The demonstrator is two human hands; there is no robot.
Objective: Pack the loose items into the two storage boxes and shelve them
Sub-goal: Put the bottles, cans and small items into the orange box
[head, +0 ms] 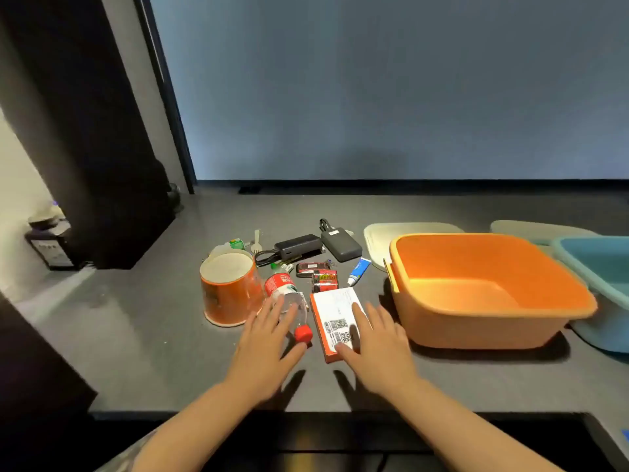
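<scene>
on the matte dark grey tabletop (136,335): glossy orange rounded-square plastic storage box (490,291), open, nothing visible inside; beside it a blue plastic storage box (599,277), cut off by the frame edge, contents hidden. two pale flat lids (377,238) behind. left hand (269,338), fingers spread flat, on a clear plastic bottle with red cap (289,301) lying down. right hand (377,342), fingers straight, pressing on a flat orange-and-white cardboard packet (335,318). cylindrical orange paper tub (229,287) upright, just beside the bottle.

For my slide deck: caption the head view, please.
Both hands, left and right, reach over a bottle and a small carton beside an empty orange box.
</scene>
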